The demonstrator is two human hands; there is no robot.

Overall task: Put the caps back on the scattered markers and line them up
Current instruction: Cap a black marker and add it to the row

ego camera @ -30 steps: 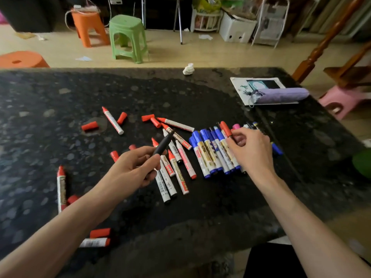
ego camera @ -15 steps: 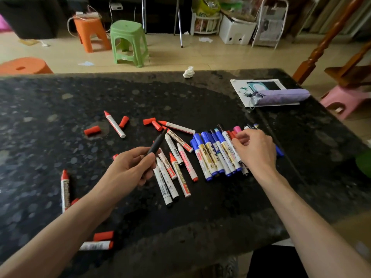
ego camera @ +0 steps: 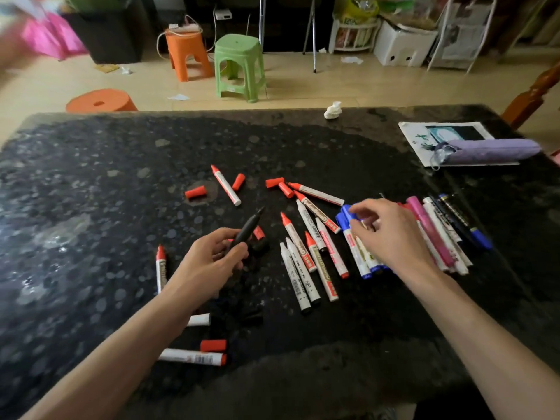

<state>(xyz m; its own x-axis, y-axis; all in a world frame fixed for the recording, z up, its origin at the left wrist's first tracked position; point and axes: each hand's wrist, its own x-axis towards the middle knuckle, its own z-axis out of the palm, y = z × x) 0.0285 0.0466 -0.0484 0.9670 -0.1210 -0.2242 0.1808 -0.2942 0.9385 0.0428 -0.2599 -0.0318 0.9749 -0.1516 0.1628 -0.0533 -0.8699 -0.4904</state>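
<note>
My left hand (ego camera: 209, 262) grips a black marker (ego camera: 249, 228) that points up and to the right, its tip bare. My right hand (ego camera: 391, 234) rests over a row of blue-capped markers (ego camera: 354, 253), fingers curled on them; what it holds is unclear. To its right lies a bunch of pink, white and dark pens (ego camera: 436, 231). Between my hands lie several uncapped red markers (ego camera: 306, 262). Loose red caps (ego camera: 195, 192) sit farther back, with another red cap (ego camera: 213, 345) near the front beside a red marker (ego camera: 194, 356).
The dark speckled table (ego camera: 91, 183) carries a crumpled tissue (ego camera: 332, 110) at its far edge and a purple pencil case (ego camera: 491, 150) on a paper sheet at the back right. Orange and green stools (ego camera: 239, 65) stand on the floor beyond.
The camera view has shifted left. My right hand has slid left along the row onto the blue markers, uncovering the pink and dark pens. My left hand still holds the black marker.
</note>
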